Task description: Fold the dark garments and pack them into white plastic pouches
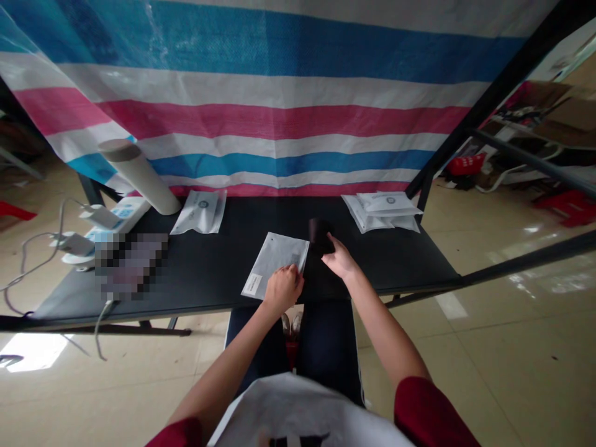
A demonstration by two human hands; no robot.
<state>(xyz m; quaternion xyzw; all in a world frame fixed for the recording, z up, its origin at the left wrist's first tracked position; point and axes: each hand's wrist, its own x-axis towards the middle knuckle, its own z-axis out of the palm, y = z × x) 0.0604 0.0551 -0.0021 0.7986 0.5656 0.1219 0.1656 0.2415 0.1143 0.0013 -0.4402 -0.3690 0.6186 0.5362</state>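
A flat, frosted plastic bag [275,253] with a small white label near its lower left corner lies on the black table in front of me. My left hand [283,288] is closed at the bag's lower right edge, fingers curled under and partly hidden. Just right of the bag, my right hand [339,257] grips a small, dark, soft-looking item [320,236], thumb and fingers around its right side. The item is too dark and blurred for its kind to show.
Filled white bags [384,210] are piled at the back right, and other filled bags [201,212] lie back left. Beside them stand a pale bottle [144,180], a power strip [128,220] with chargers and cables, and a pixelated phone-like object [135,264]. A striped sheet [279,118] hangs behind.
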